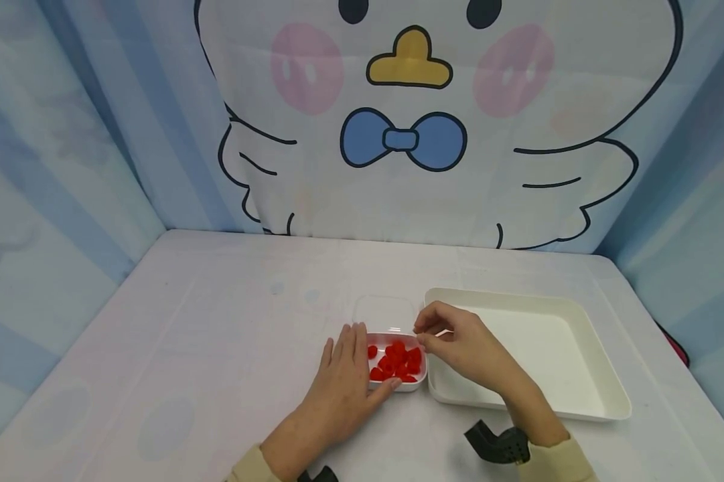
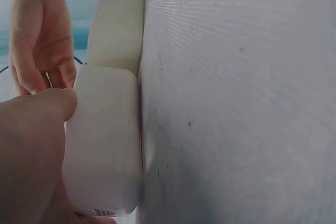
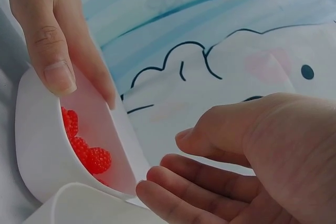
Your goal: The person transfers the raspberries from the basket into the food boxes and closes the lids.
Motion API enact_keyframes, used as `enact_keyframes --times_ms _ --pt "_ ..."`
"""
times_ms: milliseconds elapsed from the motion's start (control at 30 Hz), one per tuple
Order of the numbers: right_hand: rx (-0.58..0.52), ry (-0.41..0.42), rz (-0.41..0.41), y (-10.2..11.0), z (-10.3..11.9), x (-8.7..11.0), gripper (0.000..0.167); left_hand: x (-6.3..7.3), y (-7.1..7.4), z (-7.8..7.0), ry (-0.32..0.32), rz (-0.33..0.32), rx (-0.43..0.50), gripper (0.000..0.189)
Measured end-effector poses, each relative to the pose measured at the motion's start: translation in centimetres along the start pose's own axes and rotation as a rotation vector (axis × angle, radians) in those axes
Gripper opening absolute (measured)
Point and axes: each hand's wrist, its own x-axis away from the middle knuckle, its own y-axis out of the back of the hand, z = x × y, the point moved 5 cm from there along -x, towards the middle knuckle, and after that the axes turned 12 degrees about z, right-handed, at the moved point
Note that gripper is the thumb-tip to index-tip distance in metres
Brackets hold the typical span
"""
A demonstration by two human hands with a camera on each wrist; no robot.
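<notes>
A small white box point(image 1: 406, 387) stands on the table with several red raspberries point(image 1: 400, 361) in it. Its clear lid point(image 1: 386, 311) lies folded back behind it. My left hand point(image 1: 341, 385) rests along the box's left side with straight fingers, its thumb on the front rim. In the right wrist view that thumb point(image 3: 59, 77) presses the rim, above the raspberries point(image 3: 98, 160). Close to the box's back right corner is my right hand point(image 1: 464, 341), fingers loosely bent. Thumb and fingers stand apart there, with nothing between them in the right wrist view.
A large cream tray point(image 1: 530, 355) lies directly right of the box, partly under my right forearm. White cloth covers the table point(image 1: 217, 321). Behind it hangs a curtain point(image 1: 404, 201) with a cartoon figure, and blue curtains flank both sides.
</notes>
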Motion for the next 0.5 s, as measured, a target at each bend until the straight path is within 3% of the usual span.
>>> enact_keyframes --times_ms 333,500 --pt "0.031 -0.035 -0.037 0.62 -0.14 0.28 0.013 0.11 0.25 -0.41 -0.024 -0.052 -0.044 0.099" --pt "0.083 -0.055 -0.102 0.73 -0.19 0.38 0.014 0.39 0.22 -0.44 -0.016 -0.05 -0.067 0.1"
